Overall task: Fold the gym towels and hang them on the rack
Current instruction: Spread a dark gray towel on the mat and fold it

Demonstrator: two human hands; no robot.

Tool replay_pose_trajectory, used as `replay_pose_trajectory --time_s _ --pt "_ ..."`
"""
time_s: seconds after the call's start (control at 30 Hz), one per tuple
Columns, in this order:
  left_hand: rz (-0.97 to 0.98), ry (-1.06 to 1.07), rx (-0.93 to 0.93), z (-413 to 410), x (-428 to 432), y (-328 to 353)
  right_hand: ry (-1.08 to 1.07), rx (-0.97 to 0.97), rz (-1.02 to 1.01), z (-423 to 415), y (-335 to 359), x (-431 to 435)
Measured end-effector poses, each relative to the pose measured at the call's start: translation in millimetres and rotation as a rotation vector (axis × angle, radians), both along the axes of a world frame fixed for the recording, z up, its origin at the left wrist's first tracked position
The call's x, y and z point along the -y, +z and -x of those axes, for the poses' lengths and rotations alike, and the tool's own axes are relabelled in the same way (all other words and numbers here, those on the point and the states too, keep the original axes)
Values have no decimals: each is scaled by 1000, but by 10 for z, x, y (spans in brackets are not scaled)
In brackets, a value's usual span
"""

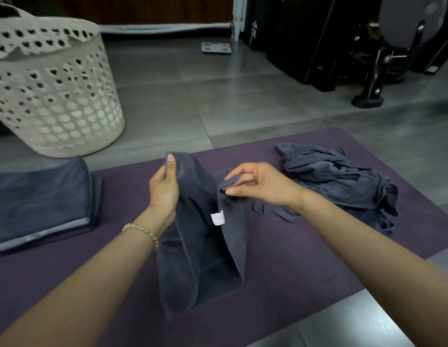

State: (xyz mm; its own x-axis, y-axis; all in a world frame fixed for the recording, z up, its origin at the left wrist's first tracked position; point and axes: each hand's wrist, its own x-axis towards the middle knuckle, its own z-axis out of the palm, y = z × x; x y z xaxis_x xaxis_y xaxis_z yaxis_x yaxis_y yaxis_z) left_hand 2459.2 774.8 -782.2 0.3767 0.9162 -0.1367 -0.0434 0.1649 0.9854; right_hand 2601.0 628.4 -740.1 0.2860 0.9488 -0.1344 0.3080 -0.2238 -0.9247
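A dark grey-blue gym towel (200, 259) with a small white tag hangs between my hands above a purple mat (305, 276), its lower end draping onto the mat. My left hand (165, 189) grips one top corner, thumb up against the cloth. My right hand (255, 184) pinches the other top corner between thumb and fingers. A crumpled heap of grey-blue towels (343, 181) lies on the mat to the right. A stack of folded towels (40, 204) sits at the left edge of the mat. No rack shows.
A white perforated laundry basket (55, 96) stands on the grey tiled floor at the back left. Black gym equipment (355, 46) fills the back right. A small bathroom scale (216, 48) lies on the floor further back.
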Motion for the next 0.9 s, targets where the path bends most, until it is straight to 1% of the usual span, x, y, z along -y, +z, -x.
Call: replay_pose_trajectory --time_s 0.1,0.17,0.23,0.3,0.33,0.4,0.47,0.6,0.67,0.8,0.9 --pt "-48 18 27 367 -251 336 176 67 -11 412 400 -296" --pt "-82 11 19 610 -405 490 226 80 -66 697 656 -467" --pt "-107 -13 13 848 -517 590 241 108 -152 945 852 -631" --pt "-131 -79 31 1065 -549 666 237 186 -239 1114 939 -826" --pt "-154 -126 36 1155 -548 676 226 227 -265 1171 926 -936" --pt "-199 -198 28 1289 -526 646 187 242 -273 1263 828 -1132" --pt "-203 -245 24 1374 -499 585 146 217 -269 1348 707 -1257" --pt "-169 -297 -1 1436 -482 478 131 185 -240 1422 577 -1364" --pt "-193 -337 -8 1439 -471 464 104 137 -216 1409 545 -1390" --pt "-393 -397 -105 1430 -472 446 -15 -100 -137 1363 439 -1392" --pt "-469 -346 -163 1419 -516 388 -51 -249 -69 1360 359 -1363"
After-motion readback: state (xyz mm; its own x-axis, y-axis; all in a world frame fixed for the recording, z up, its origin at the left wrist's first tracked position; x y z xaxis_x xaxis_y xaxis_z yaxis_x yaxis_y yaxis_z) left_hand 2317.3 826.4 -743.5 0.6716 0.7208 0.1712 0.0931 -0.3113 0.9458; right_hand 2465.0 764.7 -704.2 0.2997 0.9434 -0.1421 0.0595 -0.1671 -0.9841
